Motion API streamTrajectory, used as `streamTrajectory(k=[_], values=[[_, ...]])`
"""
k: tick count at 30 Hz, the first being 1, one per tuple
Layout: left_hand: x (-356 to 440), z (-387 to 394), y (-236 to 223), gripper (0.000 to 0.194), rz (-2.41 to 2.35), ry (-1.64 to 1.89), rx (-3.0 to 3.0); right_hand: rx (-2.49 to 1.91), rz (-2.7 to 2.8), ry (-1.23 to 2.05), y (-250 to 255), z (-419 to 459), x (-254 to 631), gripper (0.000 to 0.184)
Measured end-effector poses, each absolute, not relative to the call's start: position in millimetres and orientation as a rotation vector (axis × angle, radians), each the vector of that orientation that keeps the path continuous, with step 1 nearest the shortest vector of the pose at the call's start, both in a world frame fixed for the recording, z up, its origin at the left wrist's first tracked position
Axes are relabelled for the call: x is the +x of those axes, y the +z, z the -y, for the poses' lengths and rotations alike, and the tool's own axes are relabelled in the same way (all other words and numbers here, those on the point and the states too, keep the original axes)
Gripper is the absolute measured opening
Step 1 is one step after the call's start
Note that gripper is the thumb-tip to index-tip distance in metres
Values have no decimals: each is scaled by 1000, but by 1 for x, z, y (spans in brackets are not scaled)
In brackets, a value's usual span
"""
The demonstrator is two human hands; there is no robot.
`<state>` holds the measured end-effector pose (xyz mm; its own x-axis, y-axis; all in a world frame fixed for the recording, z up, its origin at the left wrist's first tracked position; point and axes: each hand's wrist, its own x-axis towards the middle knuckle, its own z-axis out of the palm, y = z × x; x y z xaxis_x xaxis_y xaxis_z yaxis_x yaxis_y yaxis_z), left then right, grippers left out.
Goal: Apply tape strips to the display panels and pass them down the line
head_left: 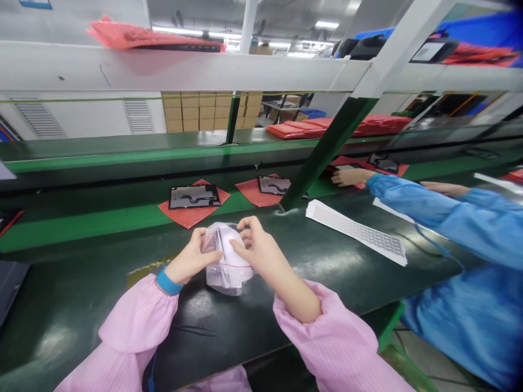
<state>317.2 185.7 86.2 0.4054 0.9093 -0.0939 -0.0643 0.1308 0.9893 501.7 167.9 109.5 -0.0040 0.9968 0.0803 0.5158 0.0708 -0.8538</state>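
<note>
A clear plastic bag with a red line across it is between my hands, above the dark green bench. Inside it shows a white rolled or curved sheet. My left hand grips the bag's left side, thumb pressed on its front. On the opposite side, my right hand has its thumb and fingers closed around the upper right edge of the bag and the white sheet; the exact contact is partly hidden. A blue wrist strap circles my left wrist. Below the bag lie thin dark tweezers.
Flat black-and-grey panels rest on red bubble wrap along the green conveyor strip. To the right lies a white label sheet. A co-worker's blue sleeve reaches over the bench. A slanted green-and-white post stands ahead.
</note>
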Motion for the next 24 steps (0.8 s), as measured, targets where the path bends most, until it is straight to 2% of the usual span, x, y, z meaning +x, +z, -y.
streamTrajectory(k=[3,7,13,18,24], values=[[316,-189,83,53,-855,867,1189,-1580,1937,528,117,-163,500,13],[318,-193,77,54,-842,870,1162,-1689,2124,374,122,-158,495,26],[325,-197,72,51,-871,896,1157,-1761,2153,395,123,-156,494,29],[334,-197,68,53,-917,912,1135,-1896,2160,510,124,-159,494,44],[322,-195,81,53,-853,868,1066,-1632,1991,740,125,-161,501,42]])
